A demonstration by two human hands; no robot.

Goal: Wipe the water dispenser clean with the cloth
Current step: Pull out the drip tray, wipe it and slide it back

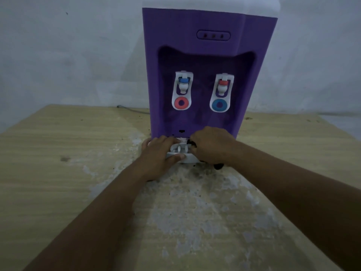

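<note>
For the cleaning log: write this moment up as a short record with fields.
unit: purple water dispenser, upright on the wooden table
taps: two white taps, above the hands, untouched
drip tray: white drip tray at the unit's base
left hand: left hand grips the tray's left side
right hand: right hand holds a dark cloth at the tray's right side
table surface: pale worn patches

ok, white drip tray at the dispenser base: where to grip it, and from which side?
Probably take the drip tray by its protruding front lip, coming from the front-left, with the thumb on the front edge and fingers over the top. Its back is tucked against the water dispenser, and the right hand with the dark cloth fills its right end. The left hand pinches it that way now.
</note>
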